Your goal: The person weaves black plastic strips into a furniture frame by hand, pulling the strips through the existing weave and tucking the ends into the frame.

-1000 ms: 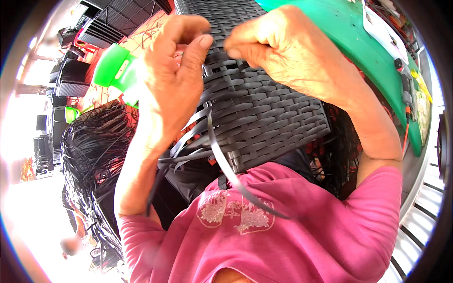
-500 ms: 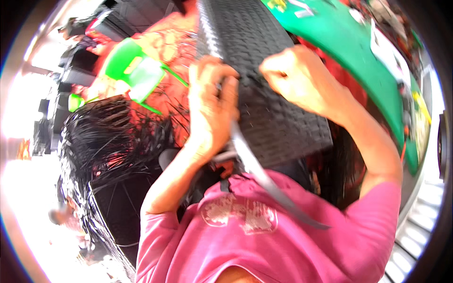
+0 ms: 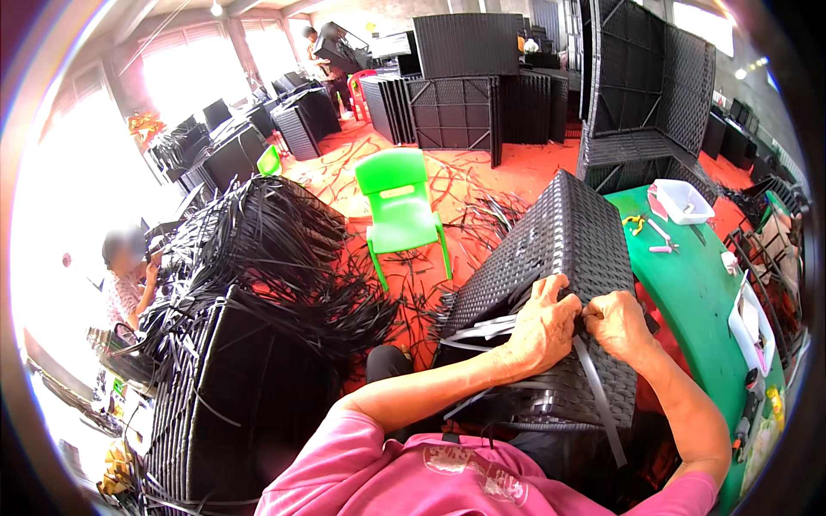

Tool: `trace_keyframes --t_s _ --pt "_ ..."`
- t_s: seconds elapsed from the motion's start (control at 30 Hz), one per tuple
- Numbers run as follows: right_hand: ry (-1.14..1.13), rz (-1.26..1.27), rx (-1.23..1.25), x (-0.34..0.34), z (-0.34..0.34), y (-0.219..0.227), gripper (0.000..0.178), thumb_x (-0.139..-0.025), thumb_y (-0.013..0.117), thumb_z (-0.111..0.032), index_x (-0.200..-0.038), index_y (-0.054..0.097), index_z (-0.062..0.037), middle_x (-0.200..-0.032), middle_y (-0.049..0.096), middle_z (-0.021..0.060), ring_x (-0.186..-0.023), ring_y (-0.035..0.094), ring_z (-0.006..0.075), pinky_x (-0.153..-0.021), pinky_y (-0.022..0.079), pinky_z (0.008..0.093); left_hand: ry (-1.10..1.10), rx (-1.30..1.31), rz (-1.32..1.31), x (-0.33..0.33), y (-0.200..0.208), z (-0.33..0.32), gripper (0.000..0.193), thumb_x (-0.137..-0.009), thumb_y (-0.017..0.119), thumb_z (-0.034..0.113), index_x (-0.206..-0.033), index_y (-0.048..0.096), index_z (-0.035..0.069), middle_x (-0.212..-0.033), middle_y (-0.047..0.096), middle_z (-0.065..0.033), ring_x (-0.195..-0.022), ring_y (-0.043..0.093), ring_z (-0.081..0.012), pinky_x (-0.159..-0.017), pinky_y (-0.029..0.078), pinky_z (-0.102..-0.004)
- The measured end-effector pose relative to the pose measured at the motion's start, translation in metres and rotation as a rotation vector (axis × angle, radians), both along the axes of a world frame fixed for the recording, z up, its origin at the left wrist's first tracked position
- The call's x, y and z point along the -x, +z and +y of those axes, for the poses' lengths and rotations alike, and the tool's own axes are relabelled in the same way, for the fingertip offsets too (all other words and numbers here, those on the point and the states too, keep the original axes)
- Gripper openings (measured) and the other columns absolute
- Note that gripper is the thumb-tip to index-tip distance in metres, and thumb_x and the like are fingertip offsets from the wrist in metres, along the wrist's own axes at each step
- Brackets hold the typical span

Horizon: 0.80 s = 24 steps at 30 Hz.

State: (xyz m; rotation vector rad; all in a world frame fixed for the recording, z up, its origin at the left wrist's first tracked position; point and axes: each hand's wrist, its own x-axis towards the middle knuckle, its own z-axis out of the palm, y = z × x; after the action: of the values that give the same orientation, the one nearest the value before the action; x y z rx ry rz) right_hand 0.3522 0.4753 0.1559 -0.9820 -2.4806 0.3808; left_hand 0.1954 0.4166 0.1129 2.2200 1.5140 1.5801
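Observation:
A black woven rattan-style piece (image 3: pixel 594 236) stands tilted before me, one corner edge rising toward the far side. My left hand (image 3: pixel 544 327) lies over that edge, its fingers bent down onto the weave. From under its fingertips a flat grey plastic strip (image 3: pixel 600 387) hangs toward my lap. Close beside it, my right hand (image 3: pixel 619 325) is closed in a pinch against the woven face; its fingers hide what they grip. Pale loose strip ends (image 3: pixel 486 330) stick out to the left of my left hand.
A green table (image 3: pixel 688 292) on the right bears pliers (image 3: pixel 634 225) and a white tray (image 3: pixel 684 202). Left of me are a heap of black strips (image 3: pixel 249 232) and a dark woven frame (image 3: pixel 249 387). A green chair (image 3: pixel 400 206) stands ahead. A person (image 3: pixel 129 275) sits far left.
My view has swung up and left, showing more of the room. My right hand, earlier raised as a fist apart from the left, is now down beside it on the weave.

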Motion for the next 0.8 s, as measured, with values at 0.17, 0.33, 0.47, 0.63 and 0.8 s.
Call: trace_keyframes --t_s 0.17,0.33,0.47,0.63,0.8 --pt "-0.165 0.186 0.69 0.001 -0.009 0.003 0.019 -0.083 0.052 -0.007 -0.074 0.065 0.0016 -0.053 0.058 0.0101 -0.047 0.056 0.0158 -0.045 0.043 0.029 0.019 -0.035 -0.03 -0.004 -0.003 -0.001 0.018 -0.071 0.058 -0.003 -0.086 0.06 0.005 -0.111 0.048 -0.0236 -0.098 0.05 -0.0434 -0.079 0.045 -0.0469" --pt "-0.219 0.573 1.307 -0.007 -0.014 0.009 0.019 -0.089 0.054 -0.016 -0.104 0.059 -0.0036 -0.066 0.05 0.0024 -0.051 0.044 0.0098 -0.045 0.035 0.0224 0.024 -0.038 -0.101 -0.006 -0.004 -0.006 0.018 -0.072 0.057 -0.003 -0.087 0.06 0.005 -0.111 0.049 -0.0229 -0.1 0.049 -0.0429 -0.081 0.044 -0.0464" --pt "-0.131 0.81 1.571 -0.014 -0.015 0.004 0.016 -0.091 0.053 -0.02 -0.101 0.056 -0.0081 -0.066 0.047 0.0003 -0.052 0.041 0.0095 -0.048 0.033 0.0235 0.024 -0.007 -0.145 -0.007 -0.004 -0.008 0.016 -0.073 0.056 -0.002 -0.088 0.06 0.005 -0.112 0.049 -0.0218 -0.101 0.049 -0.042 -0.082 0.044 -0.0459" --pt "-0.024 1.077 1.655 -0.019 -0.025 -0.009 0.025 -0.094 0.052 -0.027 -0.108 0.055 -0.0069 -0.062 0.035 -0.0052 -0.05 0.035 0.0063 -0.046 0.03 0.0223 0.006 -0.006 -0.184 -0.006 -0.005 -0.007 0.014 -0.077 0.057 -0.001 -0.09 0.059 0.004 -0.112 0.049 -0.0213 -0.103 0.049 -0.041 -0.086 0.043 -0.0446" --pt "0.077 1.15 1.709 -0.019 -0.02 -0.024 0.027 -0.094 0.053 -0.029 -0.108 0.054 -0.006 -0.063 0.035 -0.0045 -0.051 0.035 0.0064 -0.047 0.03 0.0229 0.017 -0.014 -0.153 -0.003 -0.005 -0.009 0.017 -0.079 0.058 0.001 -0.095 0.061 0.002 -0.11 0.05 -0.0205 -0.099 0.051 -0.0396 -0.083 0.044 -0.0442"
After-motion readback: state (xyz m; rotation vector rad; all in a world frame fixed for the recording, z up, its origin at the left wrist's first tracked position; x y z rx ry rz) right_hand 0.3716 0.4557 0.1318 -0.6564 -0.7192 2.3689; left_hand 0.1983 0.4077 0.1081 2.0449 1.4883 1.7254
